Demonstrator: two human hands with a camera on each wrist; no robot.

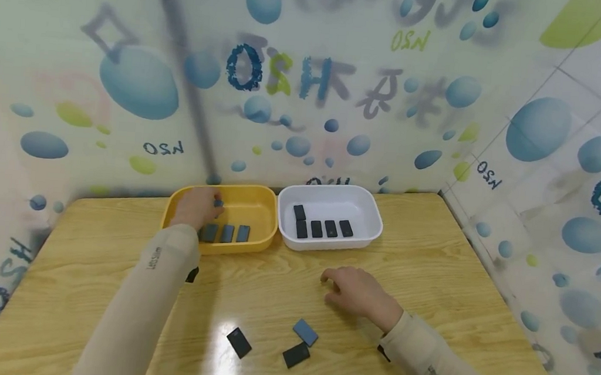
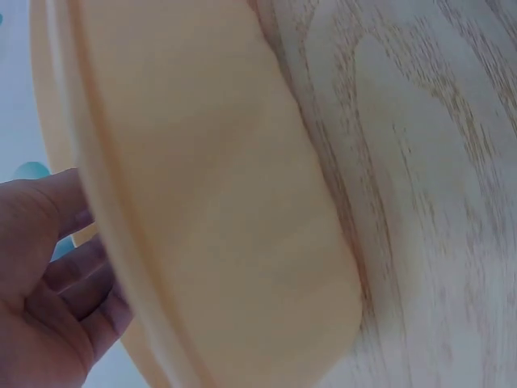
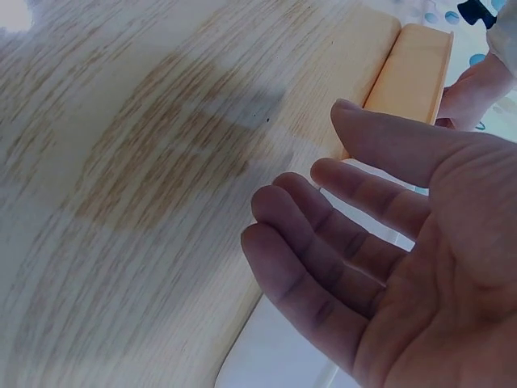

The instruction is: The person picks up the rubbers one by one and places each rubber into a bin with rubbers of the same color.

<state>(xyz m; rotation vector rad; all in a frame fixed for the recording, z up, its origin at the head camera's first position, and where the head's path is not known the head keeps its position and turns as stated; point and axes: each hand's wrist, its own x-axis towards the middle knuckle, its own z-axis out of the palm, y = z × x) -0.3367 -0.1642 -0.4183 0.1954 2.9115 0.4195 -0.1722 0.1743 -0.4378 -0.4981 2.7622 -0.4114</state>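
My left hand [image 1: 196, 206] is inside the yellow tray [image 1: 264, 208], pinching a small blue rectangular tile [image 1: 218, 203] between thumb and fingers. Several blue-grey tiles [image 1: 227, 233] lie in a row below it in that tray. In the left wrist view, the tray's side hides part of the left hand [image 2: 48, 283]. My right hand [image 1: 358, 292] hovers over the table in front of the white tray [image 1: 372, 214], holding nothing. Its fingers are loosely bent in the right wrist view, thumb apart.
Several black tiles [image 1: 331, 229] sit in the white tray, which stands beside the yellow one. On the wooden table [image 1: 407, 249] nearer me lie a black tile [image 1: 239, 343], a blue tile [image 1: 305, 333] and another black tile [image 1: 296, 355]. A patterned curtain [image 1: 295, 122] rises behind the trays.
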